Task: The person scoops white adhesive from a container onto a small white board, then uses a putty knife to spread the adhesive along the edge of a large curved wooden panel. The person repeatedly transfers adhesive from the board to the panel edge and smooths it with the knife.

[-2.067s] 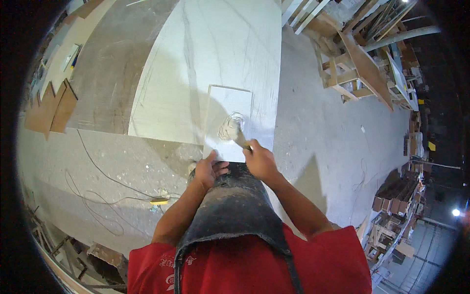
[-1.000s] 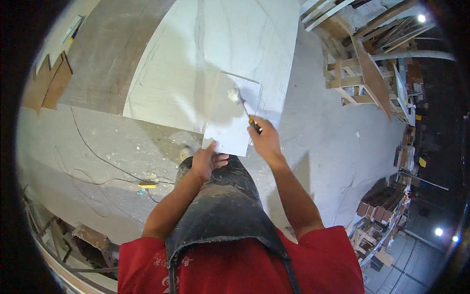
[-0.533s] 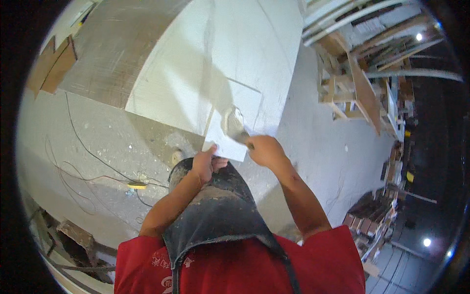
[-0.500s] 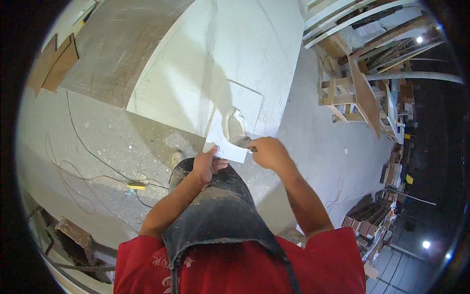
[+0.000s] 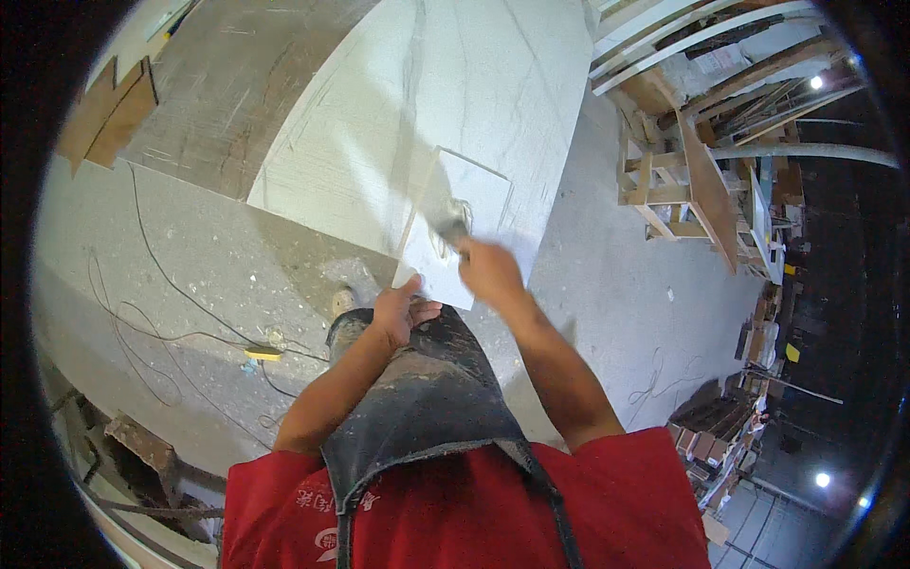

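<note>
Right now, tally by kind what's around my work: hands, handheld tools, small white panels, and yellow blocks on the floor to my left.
Hands: 2, left hand and right hand
Handheld tools: 1, motion-blurred spreading tool in the right hand
Small panels: 1, white panel
Yellow blocks: 1, yellow block
Total: 5

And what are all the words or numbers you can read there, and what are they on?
Red shirt: small pale writing and a round pale emblem on the front; I won't copy those out.
Pale thing among the boards, upper right: faint marks, too small to read.
Tool in the right hand: blurred, nothing readable.
White board: no writing that I can see.
</note>
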Available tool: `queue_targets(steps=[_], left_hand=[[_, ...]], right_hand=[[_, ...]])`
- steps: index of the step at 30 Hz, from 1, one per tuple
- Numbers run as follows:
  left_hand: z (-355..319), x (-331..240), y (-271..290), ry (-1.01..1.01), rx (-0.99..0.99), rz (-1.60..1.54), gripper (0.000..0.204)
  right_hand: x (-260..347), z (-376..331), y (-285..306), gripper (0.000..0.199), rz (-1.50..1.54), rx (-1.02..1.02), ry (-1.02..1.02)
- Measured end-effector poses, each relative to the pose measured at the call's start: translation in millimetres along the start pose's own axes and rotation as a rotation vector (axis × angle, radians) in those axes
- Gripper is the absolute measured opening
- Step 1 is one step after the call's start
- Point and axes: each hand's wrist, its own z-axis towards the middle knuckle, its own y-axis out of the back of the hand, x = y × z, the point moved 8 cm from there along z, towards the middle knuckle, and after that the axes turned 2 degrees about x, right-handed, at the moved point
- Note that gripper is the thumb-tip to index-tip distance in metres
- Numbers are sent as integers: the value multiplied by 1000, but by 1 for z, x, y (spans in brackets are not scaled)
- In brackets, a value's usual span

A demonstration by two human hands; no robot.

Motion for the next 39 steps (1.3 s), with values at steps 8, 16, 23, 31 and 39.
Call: queue_targets(steps=[8, 16, 23, 31, 39], left_hand=[[-3, -3, -5, -20, 13, 4, 38], [10, 6, 9, 9, 49, 10, 38], [14, 9, 12, 35, 58, 24, 40], [-11, -9, -4, -12, 4, 113, 38], [-10, -12, -6, -15, 35, 85, 40]], right_hand=[[-9, 1, 22, 29, -47, -135, 14], [3, -19, 37, 24, 5, -127, 33], [-36, -113, -85, 36, 1205, 100, -439], [-54, -11, -80, 24, 1669, -63, -483], [-68, -133, -128, 30, 1420, 98, -608]])
